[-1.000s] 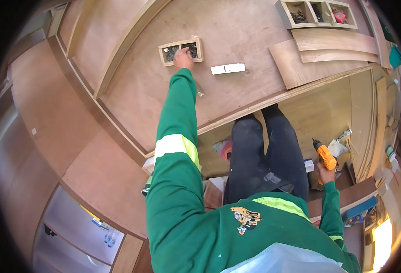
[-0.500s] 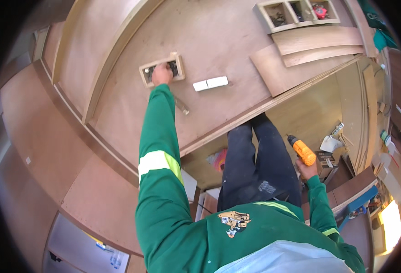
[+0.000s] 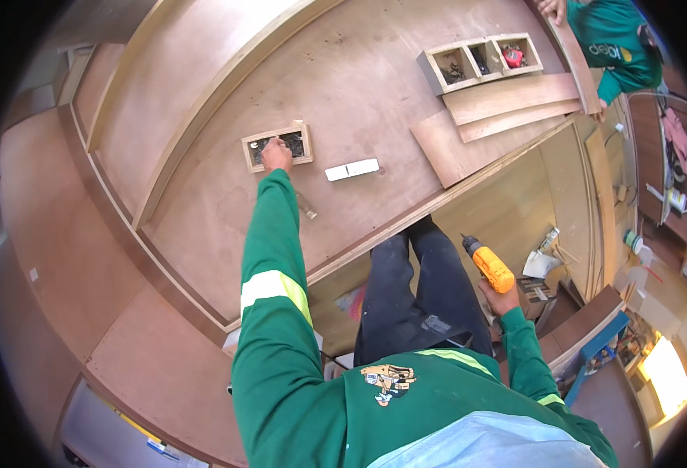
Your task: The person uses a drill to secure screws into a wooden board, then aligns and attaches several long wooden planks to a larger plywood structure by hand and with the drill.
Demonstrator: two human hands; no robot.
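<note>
My left hand (image 3: 277, 157) reaches into a small wooden box (image 3: 306, 158) with two compartments that hold dark, small pieces like screws. Its fingers are bunched together over the middle of the box; whatever they pinch is hidden. Low on the right, over the lower space beside my legs, my right hand (image 3: 502, 299) is wrapped round the grip of an orange cordless drill (image 3: 492, 267). The drill's dark chuck points up and to the left. A white block-like item (image 3: 352, 169) lies on the wooden panel right of the box, and a small clear-handled tool (image 3: 307, 206) lies below it.
A three-compartment wooden box (image 3: 480, 64) with hardware and a red item stands at the upper right, above thin wood strips (image 3: 507, 100). Another person's green sleeve (image 3: 605, 35) is beyond a board (image 3: 576, 62). A curved wooden rib (image 3: 203, 101) rises on the left.
My view has shifted, so the panel and boxes sit differently in the picture. The other person now shows more at the upper right, hands at the board. My left hand stays at the small box.
</note>
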